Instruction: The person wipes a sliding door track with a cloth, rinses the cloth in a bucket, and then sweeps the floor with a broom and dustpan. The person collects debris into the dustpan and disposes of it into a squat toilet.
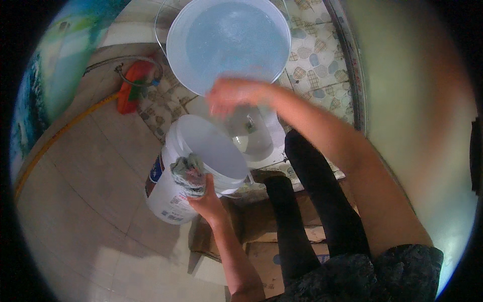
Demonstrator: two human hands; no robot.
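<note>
My left hand (205, 202) presses a wet, greyish-green cloth (187, 175) against the outside of a white plastic bucket (171, 200). That bucket leans with its open mouth towards the upper right. Its inner wall is visible, while its bottom inside is hidden. My right hand (234, 96) is blurred and hangs near the close rim of a larger white bucket (171, 56) filled with water. Whether its fingers hold anything is not clear. Beneath that hand lies a glossy pale basin-like recess (251, 145) with a small greenish piece in it.
An orange-red object (128, 90) lies at the left beside a braided hose (109, 59) and a yellow hose (60, 134). Patterned tiles (313, 64) cover the floor around the large bucket. Flattened cardboard (264, 256) lies near my legs, and a metal-edged pale panel (392, 113) runs along the right.
</note>
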